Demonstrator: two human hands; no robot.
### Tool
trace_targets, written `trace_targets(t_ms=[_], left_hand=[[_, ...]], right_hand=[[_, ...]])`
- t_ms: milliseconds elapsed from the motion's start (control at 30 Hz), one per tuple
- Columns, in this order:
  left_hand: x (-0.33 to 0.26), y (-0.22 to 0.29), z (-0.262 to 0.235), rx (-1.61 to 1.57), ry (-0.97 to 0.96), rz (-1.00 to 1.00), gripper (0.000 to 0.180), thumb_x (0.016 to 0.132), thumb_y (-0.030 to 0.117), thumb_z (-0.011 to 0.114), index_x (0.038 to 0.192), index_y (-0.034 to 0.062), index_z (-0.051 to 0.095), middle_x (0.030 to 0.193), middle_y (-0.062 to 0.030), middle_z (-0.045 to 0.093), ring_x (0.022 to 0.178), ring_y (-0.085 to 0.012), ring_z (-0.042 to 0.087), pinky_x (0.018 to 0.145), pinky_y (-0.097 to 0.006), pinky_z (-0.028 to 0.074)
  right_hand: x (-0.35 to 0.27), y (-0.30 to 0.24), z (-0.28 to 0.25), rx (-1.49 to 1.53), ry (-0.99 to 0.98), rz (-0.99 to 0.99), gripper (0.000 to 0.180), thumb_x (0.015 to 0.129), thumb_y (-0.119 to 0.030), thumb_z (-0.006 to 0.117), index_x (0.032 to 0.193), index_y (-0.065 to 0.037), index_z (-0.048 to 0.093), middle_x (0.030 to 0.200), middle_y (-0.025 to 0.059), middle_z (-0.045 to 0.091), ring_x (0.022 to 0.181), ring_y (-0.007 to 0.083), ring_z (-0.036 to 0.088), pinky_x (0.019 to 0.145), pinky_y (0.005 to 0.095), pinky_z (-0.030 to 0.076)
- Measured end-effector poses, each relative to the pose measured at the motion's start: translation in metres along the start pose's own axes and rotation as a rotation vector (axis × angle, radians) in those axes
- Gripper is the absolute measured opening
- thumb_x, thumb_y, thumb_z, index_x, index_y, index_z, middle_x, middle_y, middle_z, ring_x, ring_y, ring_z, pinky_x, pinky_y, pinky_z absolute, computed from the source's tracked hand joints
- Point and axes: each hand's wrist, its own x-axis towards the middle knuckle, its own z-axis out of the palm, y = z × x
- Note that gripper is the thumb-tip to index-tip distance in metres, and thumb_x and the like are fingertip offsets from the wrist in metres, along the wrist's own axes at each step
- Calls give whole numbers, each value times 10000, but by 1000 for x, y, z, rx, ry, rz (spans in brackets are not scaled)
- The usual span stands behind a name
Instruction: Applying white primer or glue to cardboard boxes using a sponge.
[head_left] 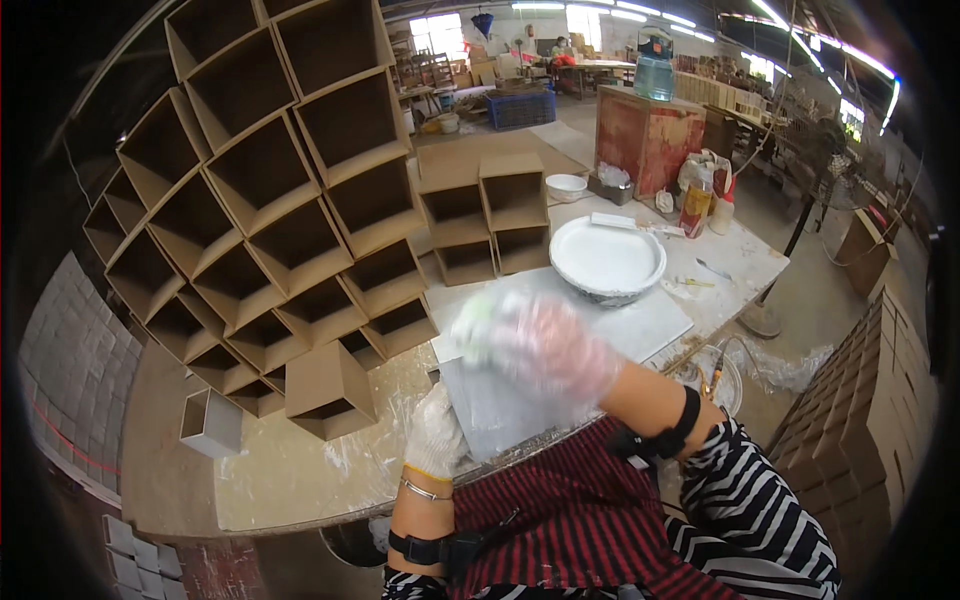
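My left hand [435, 432], in a white knitted glove, grips the left side of a box [492, 405] whose face is coated whitish grey. The box lies at the table's near edge, close to my apron. Over its far side is my right hand [562, 345], in a thin clear plastic glove and smeared by motion. Closed in its fingers is a pale green and white wad [478, 328], too blurred to tell whether it is a sponge or a cloth. Beyond my right hand stands a round basin [607, 262] of white paste or paint, with a white block on its far rim.
Brown open boxes [270, 180] rise in a tall stack at left; several more [485, 215] stand behind the work spot. One brown box [328, 390] and a white-coated box [211, 423] sit nearer. A bottle [696, 205] stands far right, and stacked boxes [840, 400] flank me at right.
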Motion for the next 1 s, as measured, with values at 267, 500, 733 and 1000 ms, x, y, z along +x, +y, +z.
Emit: trace_targets(t_ms=[267, 500, 733, 1000], left_hand=[[-7, -2, 29, 364, 219, 149, 423, 1074, 276, 481, 1369, -16, 567, 1296, -180, 653, 1193, -349, 638, 1066, -457, 527], [5, 8, 27, 642, 269, 249, 391, 1057, 261, 516, 1321, -11, 613, 1278, -171, 681, 1180, -324, 659, 1057, -452, 530], [-4, 16, 29, 284, 310, 168, 441, 1089, 286, 461, 1358, -37, 593, 1350, -205, 652, 1231, -352, 637, 1079, -481, 514], [-9, 12, 29, 229, 257, 200, 467, 1080, 298, 464, 1373, -47, 580, 1374, -215, 639, 1250, -359, 627, 1088, -483, 509]], right_hand=[[-2, -15, -1, 85, -179, -168, 414, 870, -111, 664, 1283, -148, 684, 953, 104, 683, 772, 268, 694, 663, 426, 565], [-18, -28, 9, 74, -419, -181, 285, 893, -140, 677, 1177, -119, 672, 917, 101, 662, 746, 229, 676, 650, 378, 570], [-40, 15, 3, 223, -94, -134, 247, 939, -122, 605, 1154, -74, 714, 1037, 106, 716, 874, 284, 693, 788, 409, 552], [-38, -10, -6, 348, -242, 2, 384, 900, -53, 664, 1273, -129, 716, 999, 99, 716, 803, 291, 708, 690, 415, 573]])
